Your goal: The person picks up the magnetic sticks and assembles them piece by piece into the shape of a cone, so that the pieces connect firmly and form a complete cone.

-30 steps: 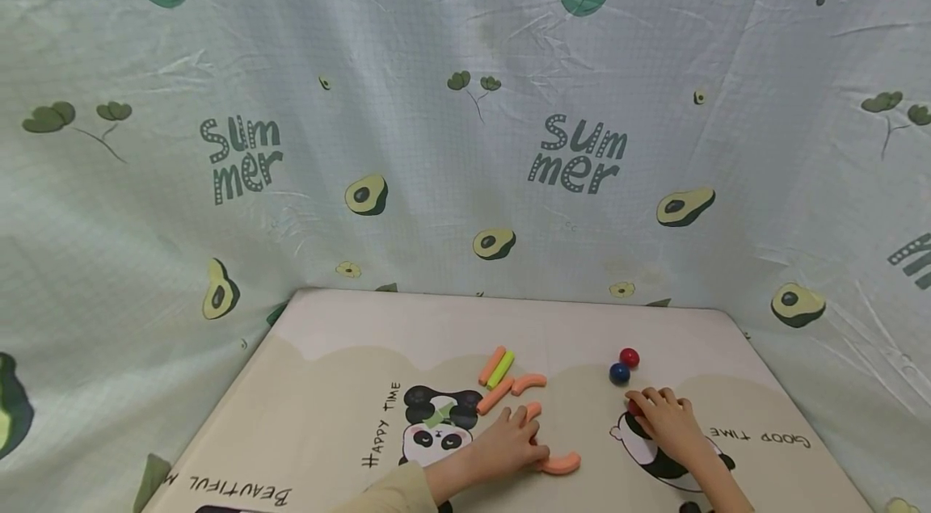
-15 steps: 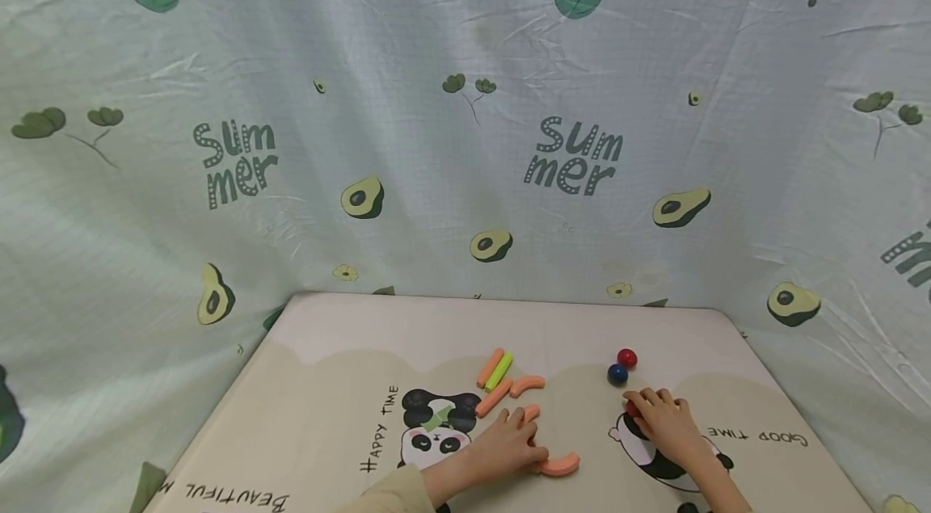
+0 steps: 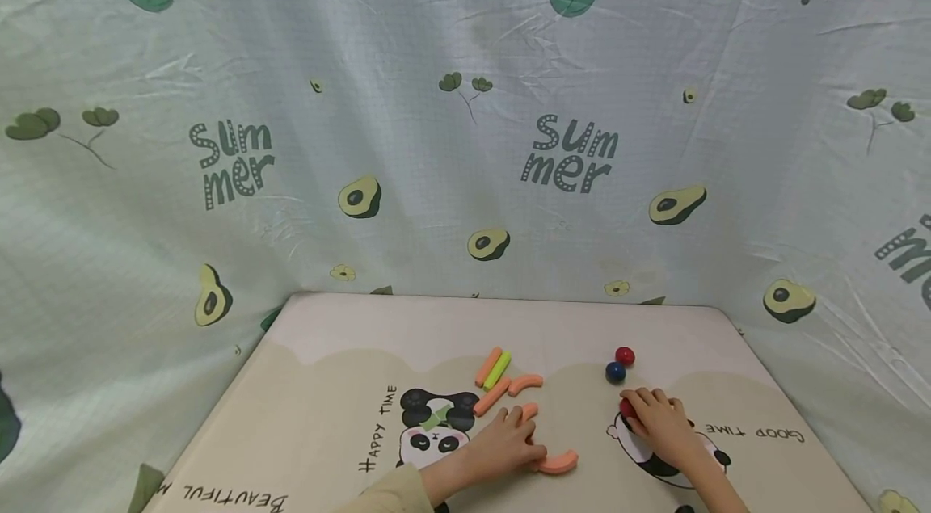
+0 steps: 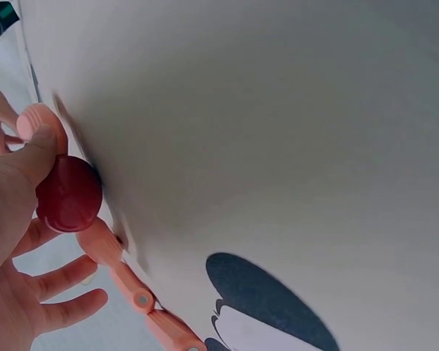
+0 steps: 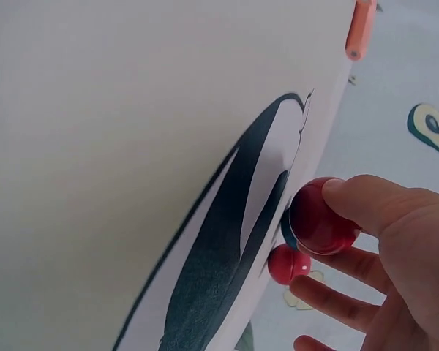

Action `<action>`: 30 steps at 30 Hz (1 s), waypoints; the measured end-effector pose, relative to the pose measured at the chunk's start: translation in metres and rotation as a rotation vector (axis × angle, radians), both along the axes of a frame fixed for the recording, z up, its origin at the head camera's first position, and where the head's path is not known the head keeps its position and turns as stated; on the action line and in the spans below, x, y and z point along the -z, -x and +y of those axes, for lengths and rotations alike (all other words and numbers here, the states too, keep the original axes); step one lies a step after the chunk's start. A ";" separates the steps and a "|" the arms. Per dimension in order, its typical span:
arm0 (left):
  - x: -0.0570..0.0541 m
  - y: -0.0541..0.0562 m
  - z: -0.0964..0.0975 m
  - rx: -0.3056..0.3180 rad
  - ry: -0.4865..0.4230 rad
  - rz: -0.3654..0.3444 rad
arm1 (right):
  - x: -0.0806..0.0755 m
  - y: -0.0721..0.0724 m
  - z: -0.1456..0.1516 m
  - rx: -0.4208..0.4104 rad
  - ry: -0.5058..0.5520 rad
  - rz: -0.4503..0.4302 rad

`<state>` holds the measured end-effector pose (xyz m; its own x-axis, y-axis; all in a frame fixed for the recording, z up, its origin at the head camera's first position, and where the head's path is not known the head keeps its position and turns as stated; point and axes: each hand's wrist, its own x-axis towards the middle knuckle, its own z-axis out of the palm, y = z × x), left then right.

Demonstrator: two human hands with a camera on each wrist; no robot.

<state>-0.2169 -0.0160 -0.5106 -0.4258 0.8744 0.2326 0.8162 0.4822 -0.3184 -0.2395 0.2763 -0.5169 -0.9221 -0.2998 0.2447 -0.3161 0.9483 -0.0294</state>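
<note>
My left hand (image 3: 498, 444) rests low over the table, near its front. In the left wrist view, thumb and fingers hold a glossy red ball (image 4: 69, 196); the head view hides it. Curved orange pieces lie at either side of that hand, one nearer (image 3: 558, 462) and one just beyond the fingers (image 3: 529, 411). To the right, my right hand (image 3: 662, 428) pinches another red ball (image 5: 322, 218) between thumb and fingers, over the printed panda. Just beyond it sit a blue ball (image 3: 615, 372) and a third red ball (image 3: 625, 356).
Straight orange sticks (image 3: 492, 397), a lime-green stick (image 3: 498, 370) and another curved orange piece (image 3: 525, 384) lie beyond my left hand. A printed sheet (image 3: 436, 117) hangs behind the table (image 3: 349, 327).
The head view has shifted slightly. My right hand has edged a little to the left, and more of its red ball shows. My left hand stays in place.
</note>
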 end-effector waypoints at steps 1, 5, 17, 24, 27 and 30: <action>0.000 0.000 0.000 -0.001 -0.003 -0.002 | -0.001 -0.001 -0.001 -0.003 0.001 -0.002; -0.001 0.000 0.000 -0.003 -0.015 -0.027 | -0.002 -0.004 -0.004 -0.011 0.004 0.006; 0.002 0.001 -0.001 0.005 -0.015 -0.028 | 0.000 -0.008 -0.011 -0.020 -0.009 -0.004; 0.002 0.002 -0.002 0.012 -0.023 -0.048 | -0.001 -0.011 -0.016 -0.029 0.000 0.003; 0.003 0.002 -0.002 0.009 -0.009 -0.040 | -0.003 -0.014 -0.019 -0.035 0.001 -0.003; 0.004 0.002 -0.002 0.008 -0.001 -0.032 | -0.003 -0.016 -0.021 -0.048 0.000 0.005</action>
